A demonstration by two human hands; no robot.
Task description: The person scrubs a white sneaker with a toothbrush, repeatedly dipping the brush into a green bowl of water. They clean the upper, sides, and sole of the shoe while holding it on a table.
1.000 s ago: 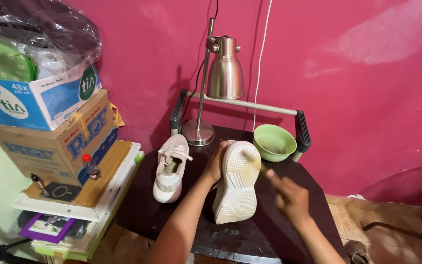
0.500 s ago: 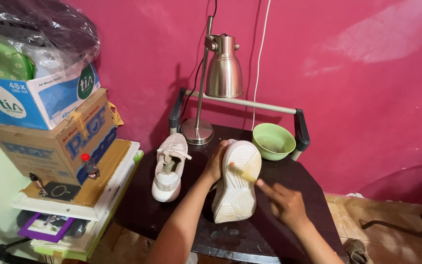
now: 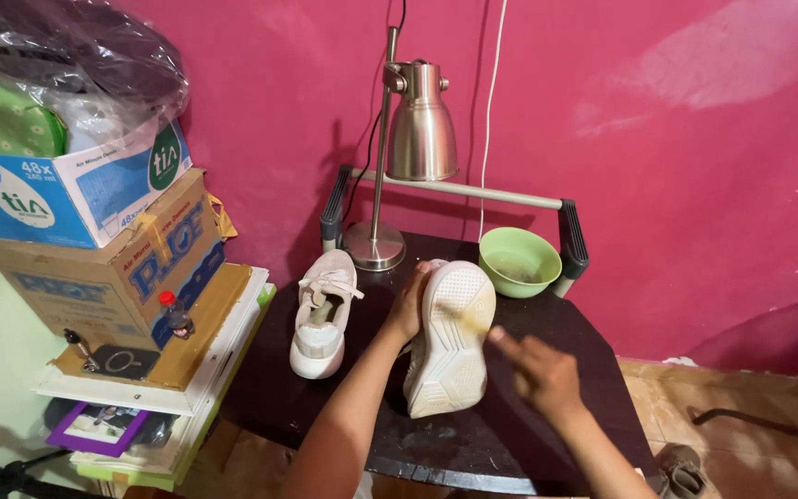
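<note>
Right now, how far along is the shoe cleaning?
Done: can't tell; no finished part shows clearly. In hand: left hand grips one white shoe sole-up, while right hand works a blurred brush across the sole. Left: the other white shoe stands untouched beside it on the dark table; green bowl sits behind.

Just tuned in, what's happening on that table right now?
A person is scrubbing a white shoe on the dark table. The left hand props it up, sole toward the camera, while the right hand works a small brush against the sole. The other shoe sits upright to the left, untouched. A green bowl and a metal lamp stand at the back.
</note>
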